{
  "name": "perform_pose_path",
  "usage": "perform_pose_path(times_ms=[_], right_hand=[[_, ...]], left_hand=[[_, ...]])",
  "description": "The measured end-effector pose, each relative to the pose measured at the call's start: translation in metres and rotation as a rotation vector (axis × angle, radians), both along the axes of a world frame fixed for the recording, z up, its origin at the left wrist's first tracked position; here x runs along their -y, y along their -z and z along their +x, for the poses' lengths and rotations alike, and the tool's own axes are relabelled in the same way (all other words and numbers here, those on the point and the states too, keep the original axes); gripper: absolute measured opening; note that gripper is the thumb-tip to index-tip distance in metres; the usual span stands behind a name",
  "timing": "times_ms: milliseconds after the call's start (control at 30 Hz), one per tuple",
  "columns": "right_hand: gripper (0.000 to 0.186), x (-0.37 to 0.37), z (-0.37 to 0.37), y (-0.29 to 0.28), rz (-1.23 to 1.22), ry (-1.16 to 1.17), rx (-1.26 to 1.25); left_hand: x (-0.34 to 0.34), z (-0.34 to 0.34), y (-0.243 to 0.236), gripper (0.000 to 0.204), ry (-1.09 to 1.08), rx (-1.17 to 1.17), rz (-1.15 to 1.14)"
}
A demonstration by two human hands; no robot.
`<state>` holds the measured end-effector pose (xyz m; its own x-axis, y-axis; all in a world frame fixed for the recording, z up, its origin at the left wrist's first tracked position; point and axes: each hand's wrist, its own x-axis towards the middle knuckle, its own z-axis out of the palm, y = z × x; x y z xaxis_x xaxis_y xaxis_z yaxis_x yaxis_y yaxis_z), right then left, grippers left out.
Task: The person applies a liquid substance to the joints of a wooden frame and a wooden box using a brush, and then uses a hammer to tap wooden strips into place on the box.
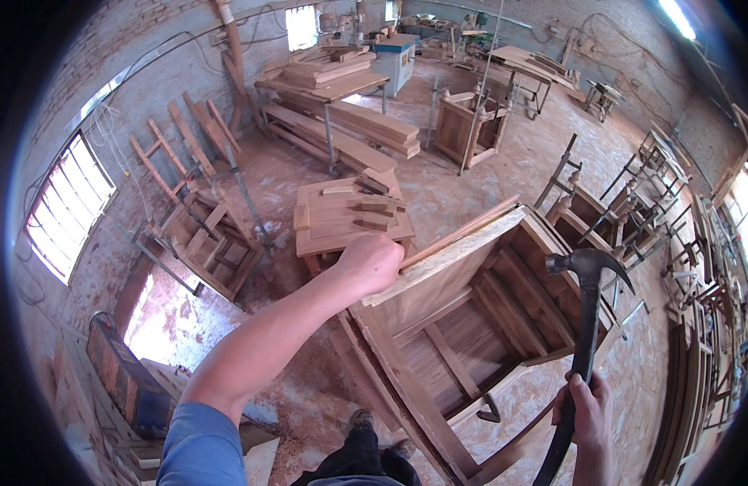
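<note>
An open wooden cabinet frame (503, 312) lies tilted in front of me, its slatted inside showing. At its upper left edge my left hand (372, 263) is closed, with the near end of a thin wooden strip (463, 233) running into its fingers. The fingertips are hidden behind the back of the hand. My right hand (588, 405) grips the dark handle of a claw hammer (587, 316), held upright over the cabinet's right side, with its head at the top. A dark metal handle-like loop (489, 409) sits by the cabinet's lower rail.
Beyond my left hand stands a small wooden table (317, 231) with wood pieces on it. Stacked boards (341, 134) lie farther back. Another wooden frame (208, 243) stands at the left. Furniture frames (609, 215) and long timbers (686, 405) line the right side.
</note>
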<state>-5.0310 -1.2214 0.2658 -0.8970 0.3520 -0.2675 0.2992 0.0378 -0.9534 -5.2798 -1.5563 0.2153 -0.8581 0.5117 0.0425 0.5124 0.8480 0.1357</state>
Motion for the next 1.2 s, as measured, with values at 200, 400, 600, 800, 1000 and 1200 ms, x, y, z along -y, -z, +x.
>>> perform_pose_path(times_ms=[200,400,600,800,1000,1200], right_hand=[[0.021,-0.008,-0.035,-0.007,0.126,-0.021,-0.013],[0.022,-0.016,-0.085,-0.024,0.439,-0.068,-0.104],[0.030,-0.016,-0.130,-0.026,0.576,-0.057,0.011],[0.032,-0.020,-0.170,-0.005,0.821,-0.075,0.031],[0.033,-0.016,-0.202,0.003,0.771,-0.104,-0.021],[0.038,-0.014,-0.225,0.002,0.763,-0.143,0.080]], left_hand=[[-0.002,0.007,0.001,0.014,-0.038,-0.004,0.053],[-0.008,0.012,0.000,0.012,-0.006,-0.062,0.049],[-0.007,0.007,0.007,0.012,0.039,-0.101,0.053],[-0.007,0.004,0.008,0.012,0.067,-0.101,0.074],[-0.007,0.003,-0.006,0.012,0.065,-0.088,0.075],[-0.009,0.001,-0.011,0.012,0.093,-0.098,0.052]])
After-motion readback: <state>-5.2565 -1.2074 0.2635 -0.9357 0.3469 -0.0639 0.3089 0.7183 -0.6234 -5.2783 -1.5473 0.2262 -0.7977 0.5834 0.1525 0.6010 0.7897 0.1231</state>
